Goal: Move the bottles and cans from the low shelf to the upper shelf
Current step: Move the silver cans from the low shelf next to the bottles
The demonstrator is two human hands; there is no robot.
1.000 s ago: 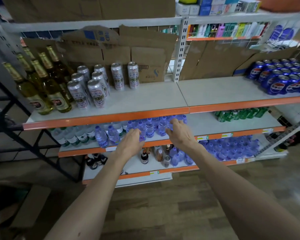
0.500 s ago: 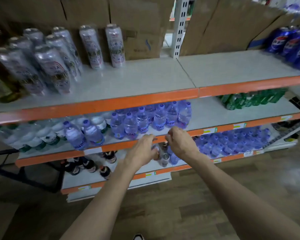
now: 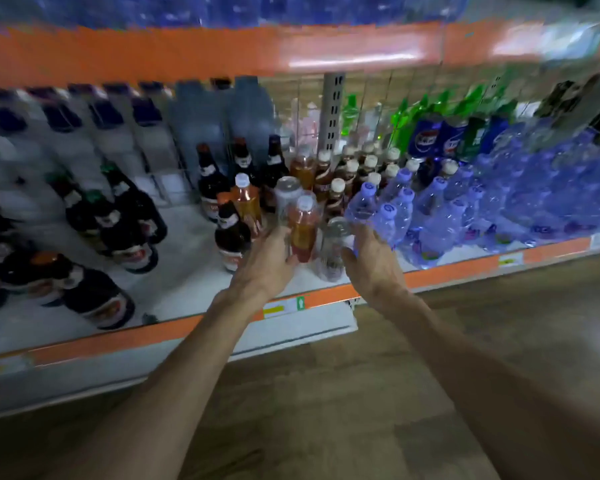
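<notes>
The low shelf [image 3: 187, 278] has a white deck and an orange front edge, and it is crowded with drinks. My left hand [image 3: 267, 261] is wrapped around an orange drink bottle [image 3: 303, 233] with a white cap, which stands near the shelf's front. Just to its right, my right hand [image 3: 373, 261] curls around a silver can [image 3: 331, 251], thumb on its side. A second silver can [image 3: 288, 194] stands behind the bottle. Both objects still rest on the shelf. The picture is blurred by motion.
Dark beer bottles [image 3: 118, 220] stand to the left, small brown bottles [image 3: 361, 168] behind, and blue water bottles [image 3: 440, 209] crowd the right. The orange edge of the shelf above [image 3: 187, 46] hangs close overhead. Wooden floor [image 3: 326, 393] lies below.
The view dropped from the upper shelves to the bottom shelf. Both hands went down and in, and closed on the orange bottle and the silver can.
</notes>
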